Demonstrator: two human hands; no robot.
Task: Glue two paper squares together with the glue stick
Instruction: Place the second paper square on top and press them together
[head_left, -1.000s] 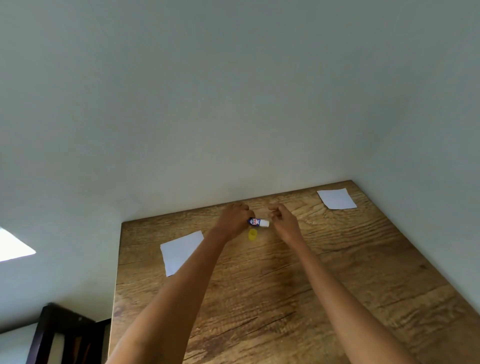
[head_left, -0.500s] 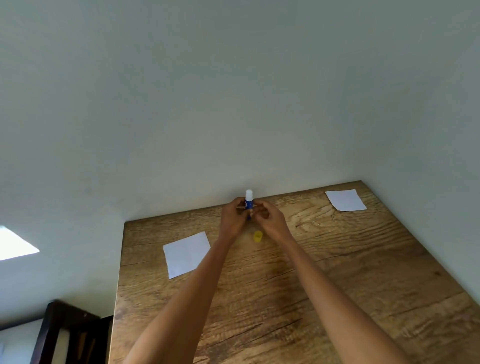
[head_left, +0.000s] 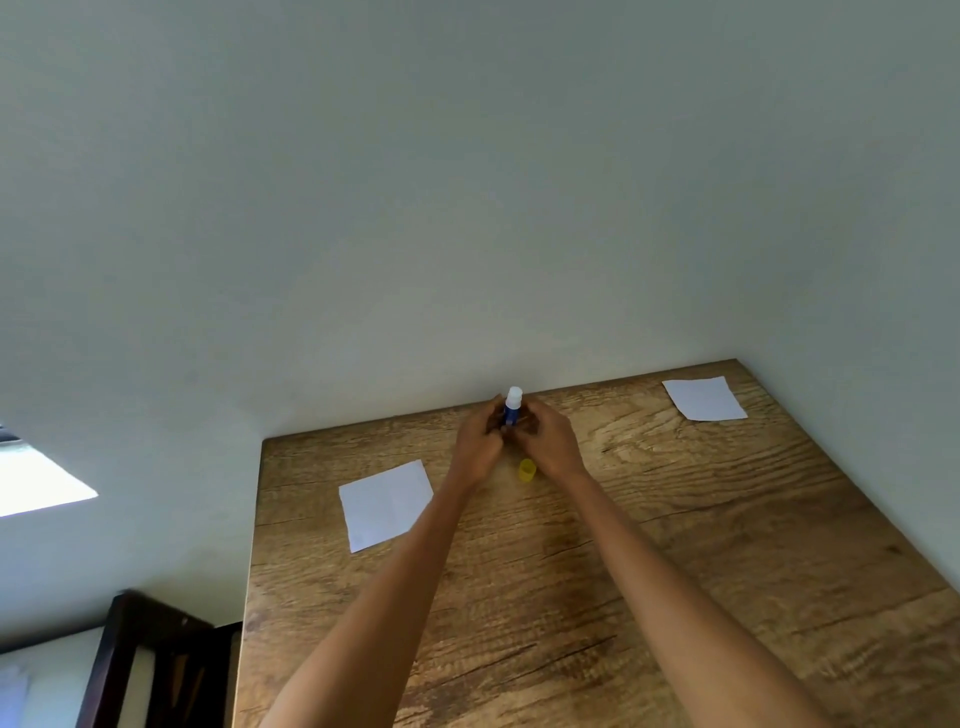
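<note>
You hold the glue stick (head_left: 512, 408) upright near the desk's (head_left: 675, 545) far edge, your left hand (head_left: 478, 441) and right hand (head_left: 550, 439) both curled around its lower body. Its yellow cap (head_left: 527, 470) rests on the desk between two well-separated paper squares (head_left: 385, 503) (head_left: 705, 398).

wood-grain counter (head_left: 727, 571) in front of me, pushed into a corner. plain pale grey-white wall (head_left: 415, 208) behind it, another wall (head_left: 883, 364) on my right. dark wooden chair (head_left: 150, 670) at lower left beside the counter edge. bright patch of light (head_left: 36, 483) at far left, source unclear.
</note>
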